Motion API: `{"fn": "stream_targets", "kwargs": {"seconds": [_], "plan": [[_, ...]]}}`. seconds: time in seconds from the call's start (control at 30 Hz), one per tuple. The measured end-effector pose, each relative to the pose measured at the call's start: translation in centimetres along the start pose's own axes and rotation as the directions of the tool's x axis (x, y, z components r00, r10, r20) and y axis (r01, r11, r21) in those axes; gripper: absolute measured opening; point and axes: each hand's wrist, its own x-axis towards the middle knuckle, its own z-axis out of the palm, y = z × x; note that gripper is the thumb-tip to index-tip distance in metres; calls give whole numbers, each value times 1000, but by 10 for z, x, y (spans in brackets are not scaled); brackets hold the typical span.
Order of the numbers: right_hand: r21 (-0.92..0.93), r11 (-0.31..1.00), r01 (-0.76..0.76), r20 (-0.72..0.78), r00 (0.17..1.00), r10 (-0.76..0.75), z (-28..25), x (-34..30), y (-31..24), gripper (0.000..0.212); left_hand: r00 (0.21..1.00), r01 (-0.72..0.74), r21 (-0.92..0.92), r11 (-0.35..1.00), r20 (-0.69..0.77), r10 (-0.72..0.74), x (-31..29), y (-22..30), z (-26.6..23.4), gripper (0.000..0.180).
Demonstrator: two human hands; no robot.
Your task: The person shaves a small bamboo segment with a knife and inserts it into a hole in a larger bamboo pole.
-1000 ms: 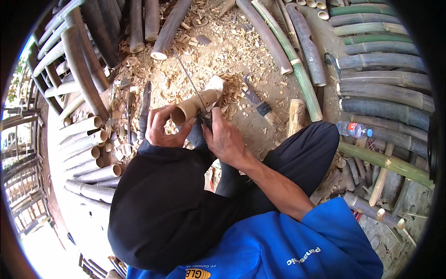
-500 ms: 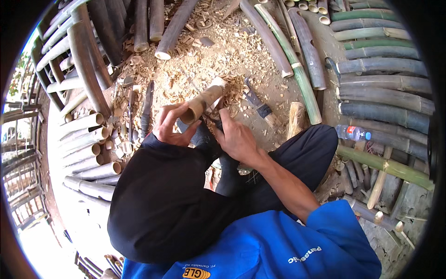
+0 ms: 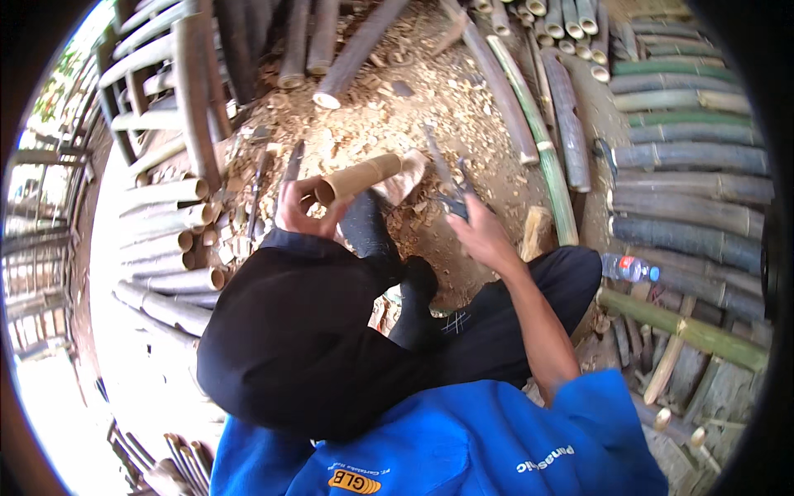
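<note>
My left hand [image 3: 304, 208] grips the near end of a short tan bamboo tube [image 3: 364, 177], its open mouth toward me. The tube slants up and to the right, its far end by a pale wood block [image 3: 407, 178]. To the right of the tube and apart from it, my right hand [image 3: 486, 236] is closed around the dark handle of a knife [image 3: 438, 159]. The long blade points up and away, smeared by motion. Close to that hand lies another dark tool [image 3: 465, 171], partly hidden, over the ground.
Wood shavings [image 3: 372, 107] cover the ground ahead. Bamboo poles [image 3: 364, 54] lie beyond, with a green pole [image 3: 546, 157] to the right. Cut bamboo tubes [image 3: 169, 217] are stacked at left, split lengths [image 3: 695, 182] at right. A short wooden stump [image 3: 536, 231] and plastic bottle [image 3: 628, 267] stand near my right knee.
My right hand has moved away from the bamboo tube to the right, carrying the knife. The tube now lies flatter in my left hand. The whole view has shifted slightly.
</note>
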Motion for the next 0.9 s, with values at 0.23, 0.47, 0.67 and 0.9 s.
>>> {"fn": "stream_targets", "kwargs": {"seconds": [0.23,0.47,0.67,0.9], "plan": [[351,936,-23,-114,991,67,-45,-192,-31,33,503,349,-768,537,-330,-799,-57,-60,-116,68],[25,999,39,-535,845,-19,-60,-347,-27,40,465,519,-769,373,-113,-878,-239,-45,-127,72],[67,981,181,-868,495,-32,-105,-399,17,44,722,611,-334,718,-138,-678,-277,-21,-123,75],[-214,726,-654,-632,659,408,-78,-321,199,47,988,90,395,914,78,-131,-188,-15,-106,79]]}}
